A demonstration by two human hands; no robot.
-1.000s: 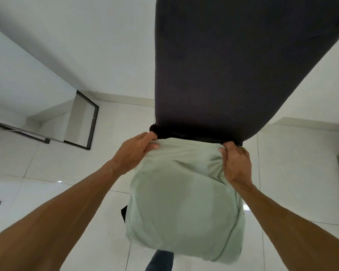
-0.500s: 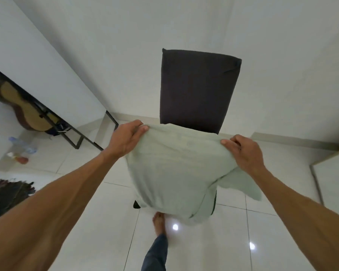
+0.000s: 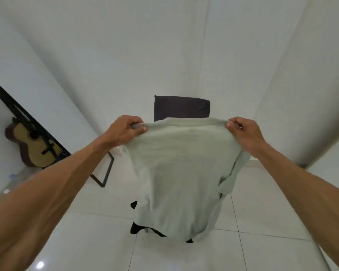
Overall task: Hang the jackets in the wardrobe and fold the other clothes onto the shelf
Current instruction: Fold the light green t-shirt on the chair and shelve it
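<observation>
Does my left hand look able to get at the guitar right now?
Probably not. The left hand grips the top edge of the pale green shirt, and the guitar leans against the wall well off to the left, partly behind a black frame.

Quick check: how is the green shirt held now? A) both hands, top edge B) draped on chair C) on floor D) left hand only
A: the left hand and right hand each grip a top corner of the shirt, which hangs before the chair.
</observation>
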